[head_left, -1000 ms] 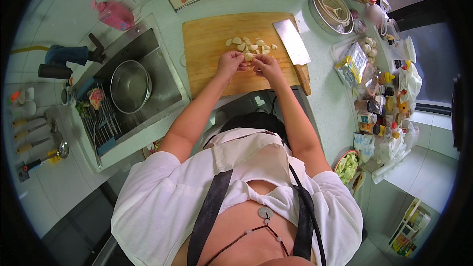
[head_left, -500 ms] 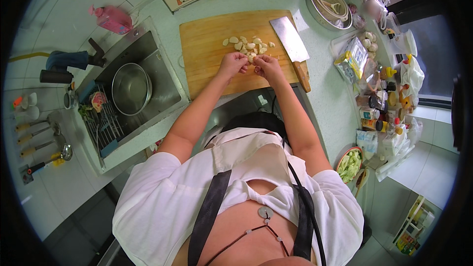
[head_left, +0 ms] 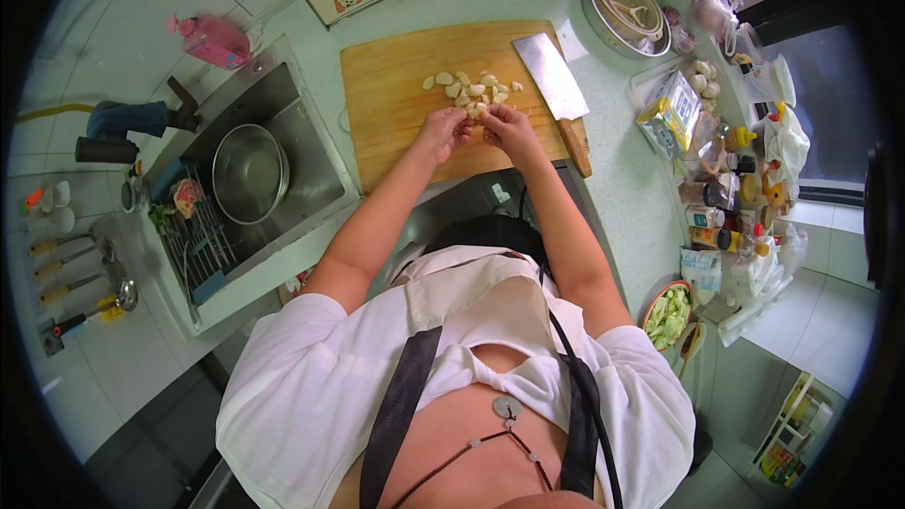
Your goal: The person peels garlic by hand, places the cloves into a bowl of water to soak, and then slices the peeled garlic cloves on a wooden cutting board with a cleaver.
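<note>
Several pale garlic cloves [head_left: 477, 90] lie in a loose pile on a wooden cutting board [head_left: 386, 132]. At the near side of the pile, my left hand [head_left: 443, 135] and my right hand [head_left: 511, 134] meet fingertip to fingertip, both closed. Pinched between them is a garlic clove [head_left: 477, 111], partly covered by the fingers; whether it still has skin is too small to tell. A cleaver [head_left: 553, 77] rests flat along the board's right side, its wooden handle toward me, right of my right hand.
Left of the board is a sink [head_left: 320, 165] holding a metal bowl [head_left: 250, 174] and a rack. A pink bottle [head_left: 215, 41] stands behind it. To the right are nested strainers [head_left: 630, 11], garlic bulbs [head_left: 701, 78], seasoning jars [head_left: 702, 217] and a bowl of sliced green vegetable [head_left: 668, 314].
Both hands stay at the near edge of the pile with small finger movements around the clove. The whole view has shifted slightly.
</note>
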